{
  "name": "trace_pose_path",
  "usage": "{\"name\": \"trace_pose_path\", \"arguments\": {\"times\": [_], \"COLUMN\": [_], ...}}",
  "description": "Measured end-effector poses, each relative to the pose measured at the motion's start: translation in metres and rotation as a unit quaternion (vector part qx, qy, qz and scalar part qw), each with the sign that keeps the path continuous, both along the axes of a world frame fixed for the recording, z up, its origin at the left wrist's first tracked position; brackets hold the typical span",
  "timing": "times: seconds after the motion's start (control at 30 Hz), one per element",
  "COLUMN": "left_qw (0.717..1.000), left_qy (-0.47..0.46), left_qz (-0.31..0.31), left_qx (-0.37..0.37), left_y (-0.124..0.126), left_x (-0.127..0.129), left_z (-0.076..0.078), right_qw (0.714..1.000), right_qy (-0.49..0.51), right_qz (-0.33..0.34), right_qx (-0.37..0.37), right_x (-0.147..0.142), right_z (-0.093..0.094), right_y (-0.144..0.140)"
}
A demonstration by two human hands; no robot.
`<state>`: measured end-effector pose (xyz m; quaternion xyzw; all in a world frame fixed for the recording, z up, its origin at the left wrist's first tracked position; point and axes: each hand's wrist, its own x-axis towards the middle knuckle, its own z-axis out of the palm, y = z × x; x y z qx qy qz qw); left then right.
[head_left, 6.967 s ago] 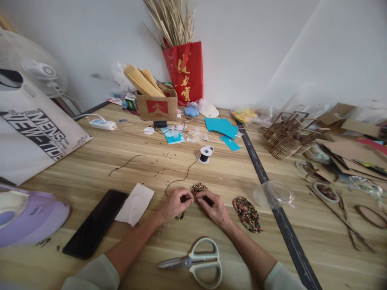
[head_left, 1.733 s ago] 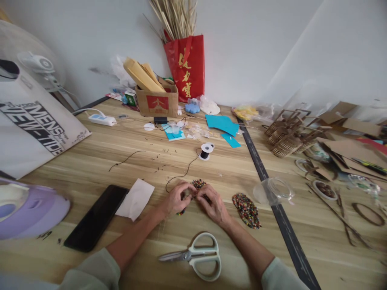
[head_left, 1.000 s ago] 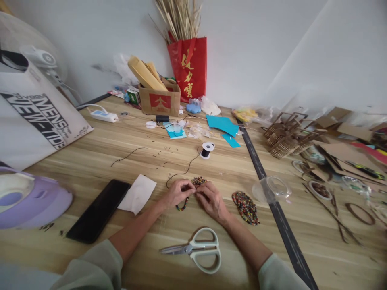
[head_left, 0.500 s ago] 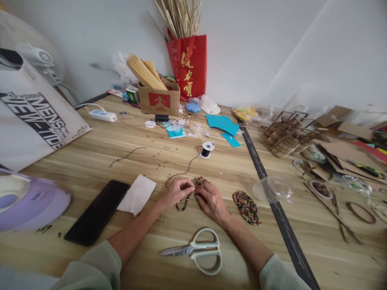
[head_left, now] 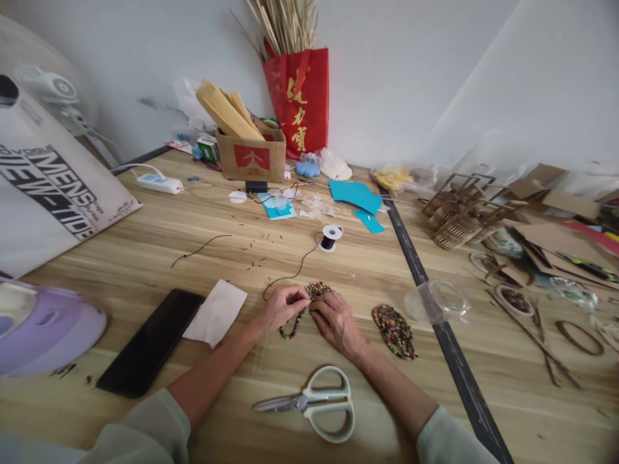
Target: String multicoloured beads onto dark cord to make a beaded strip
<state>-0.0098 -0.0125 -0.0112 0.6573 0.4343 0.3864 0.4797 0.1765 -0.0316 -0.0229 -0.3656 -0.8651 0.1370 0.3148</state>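
Both my hands meet over a string of small multicoloured beads (head_left: 318, 290) on the wooden table. My left hand (head_left: 283, 306) pinches at the string, and a loop of it hangs below the fingers. My right hand (head_left: 338, 322) has its fingers closed on the strand from the other side. The exact spot between the fingertips is too small to make out. Black cord runs from the left hand's side to a white spool (head_left: 329, 238). A second pile of beads (head_left: 393, 332) lies right of my right hand. White-handled scissors (head_left: 309, 403) rest in front, blades to the left.
At left lie a black phone (head_left: 151, 341), a white paper (head_left: 216, 312) and a purple device (head_left: 53, 328). A clear plastic container (head_left: 438, 301) sits at right, with small wicker baskets (head_left: 459, 216) beyond. A cardboard box (head_left: 251, 154) and red bag (head_left: 302, 103) stand at the back.
The view has shifted slightly. Both hands stay at the bead string with almost the same grip.
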Motion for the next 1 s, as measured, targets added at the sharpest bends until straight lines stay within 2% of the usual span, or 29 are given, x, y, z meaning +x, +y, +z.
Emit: {"name": "trace_pose_path", "arguments": {"times": [0.33, 0.47, 1.0], "left_qw": [0.999, 0.999, 0.993], "left_qy": [0.002, 0.021, 0.100], "left_qz": [-0.034, -0.038, -0.031], "left_qx": [-0.017, -0.018, 0.060], "left_y": [-0.002, -0.004, -0.006], "left_x": [0.000, 0.001, 0.001], "left_z": [0.001, 0.005, 0.005], "right_qw": [0.986, 0.982, 0.966], "right_qy": [0.152, 0.167, 0.199], "right_qz": [-0.014, -0.004, -0.016], "right_qx": [-0.066, -0.084, -0.163], "right_x": [0.002, 0.001, 0.005], "right_z": [0.008, 0.010, 0.010], "right_y": [0.001, 0.000, 0.001]}}
